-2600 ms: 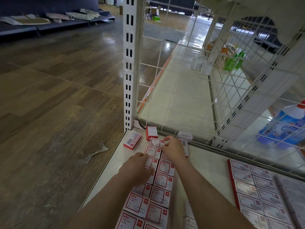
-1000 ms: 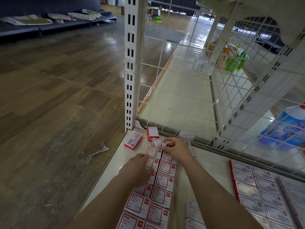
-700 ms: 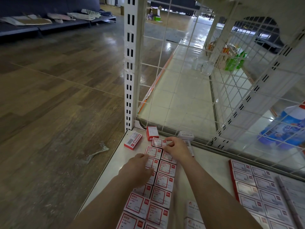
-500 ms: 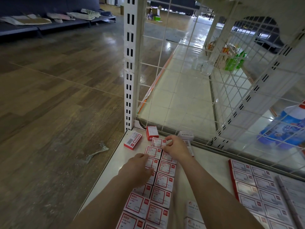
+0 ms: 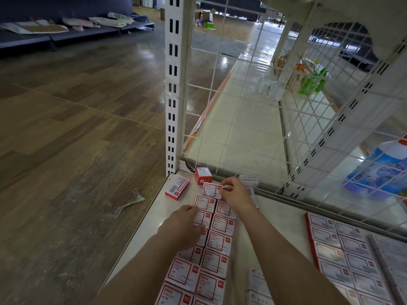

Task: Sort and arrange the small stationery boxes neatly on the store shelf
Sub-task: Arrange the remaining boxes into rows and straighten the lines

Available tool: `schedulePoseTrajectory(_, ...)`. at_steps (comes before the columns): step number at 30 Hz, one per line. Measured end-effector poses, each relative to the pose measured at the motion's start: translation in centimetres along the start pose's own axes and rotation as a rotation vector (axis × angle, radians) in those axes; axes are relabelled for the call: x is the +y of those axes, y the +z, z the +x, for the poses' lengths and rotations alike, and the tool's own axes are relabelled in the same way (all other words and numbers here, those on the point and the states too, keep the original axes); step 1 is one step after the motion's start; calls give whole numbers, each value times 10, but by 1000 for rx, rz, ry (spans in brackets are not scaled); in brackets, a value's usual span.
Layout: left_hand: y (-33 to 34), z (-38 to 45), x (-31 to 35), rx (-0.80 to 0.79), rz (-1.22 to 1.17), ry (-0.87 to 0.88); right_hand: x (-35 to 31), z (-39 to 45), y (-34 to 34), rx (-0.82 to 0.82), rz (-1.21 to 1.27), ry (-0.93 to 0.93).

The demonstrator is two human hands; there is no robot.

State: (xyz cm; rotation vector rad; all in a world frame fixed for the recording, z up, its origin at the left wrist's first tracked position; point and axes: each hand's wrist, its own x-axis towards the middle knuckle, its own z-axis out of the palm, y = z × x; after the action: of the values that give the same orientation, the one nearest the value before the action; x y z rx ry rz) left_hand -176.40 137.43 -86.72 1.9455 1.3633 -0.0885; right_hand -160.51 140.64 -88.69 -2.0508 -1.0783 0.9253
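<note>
Right hand [image 5: 236, 194] is pinching the far box [image 5: 211, 189] at the top of the two-column rows of boxes [image 5: 217, 241], fingers [image 5: 225, 187] curled on its right edge; box is sitting slightly skewed, flat on the shelf [image 5: 141, 234]. Left hand [image 5: 182, 227] is resting on the left column a little nearer, fingers curled over the boxes there; can't tell if it's actually gripping one. Loose red box [image 5: 177, 187] is lying barcode-up to the left of the rows, near the shelf's left edge. Another red box [image 5: 203, 175] is standing at the far edge beside the white post [image 5: 173, 84]. White box [image 5: 248, 181] is sitting just behind the right hand against the wire grid [image 5: 242, 95]. Separate block of boxes [image 5: 343, 249] is lying on the right, well apart.
</note>
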Motion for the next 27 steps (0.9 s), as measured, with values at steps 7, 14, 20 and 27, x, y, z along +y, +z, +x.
schedulePoseTrajectory(7,2,2,-1,5,32,-17,9,-3,-14,86,75,-21)
schedulePoseTrajectory(14,7,6,4,28,57,-49,15,-7,-29,142,35,-40)
schedulePoseTrajectory(20,7,5,4,23,30,-54,14,-7,-27,110,-295,-83)
schedulePoseTrajectory(27,6,4,5,27,30,-53,17,-7,-24,5,-394,-110)
